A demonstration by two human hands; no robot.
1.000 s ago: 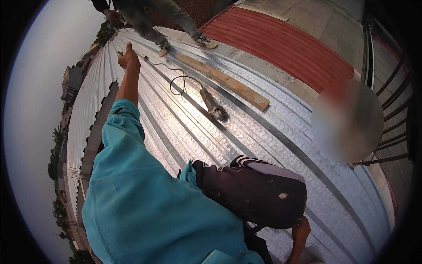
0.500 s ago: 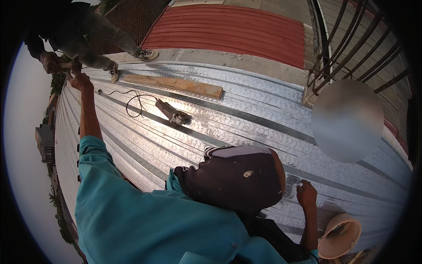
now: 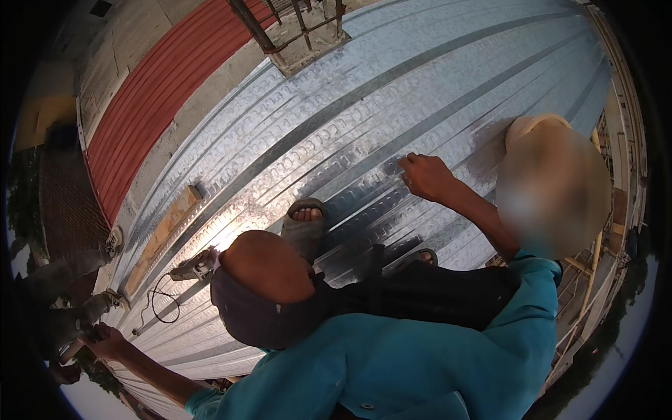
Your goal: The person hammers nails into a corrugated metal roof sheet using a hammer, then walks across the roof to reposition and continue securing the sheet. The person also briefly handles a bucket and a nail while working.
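Observation:
My left arm reaches out to the far left, where my left hand (image 3: pixel 105 341) is closed around the end of a light brown, stick-like piece (image 3: pixel 72 351). A co-worker's dark, shadowed hand (image 3: pixel 64 372) is beside that piece. Held above the ribbed metal sheeting (image 3: pixel 378 105), my right hand (image 3: pixel 427 176) has its fingers curled together; whether something small is pinched in them is not visible. My bent knee (image 3: pixel 266 262) and sandalled foot (image 3: pixel 304 213) are between the two hands. A grey angle grinder (image 3: pixel 194 267) with a black cord (image 3: pixel 168 302) lies past the knee.
A wooden plank (image 3: pixel 161 238) lies on the sheeting near the co-worker's shoes (image 3: pixel 114 240). Rusty rebar (image 3: pixel 252 24) rises from a concrete block (image 3: pixel 308 56). A pale bucket (image 3: pixel 535 126) is at the right, partly behind a blurred oval. Bamboo poles (image 3: pixel 588 301) line the right edge.
The view has swung to the right, showing more sheeting and the right edge. My left hand stays out by the co-worker's hands, and my right hand remains over the sheeting with curled fingers.

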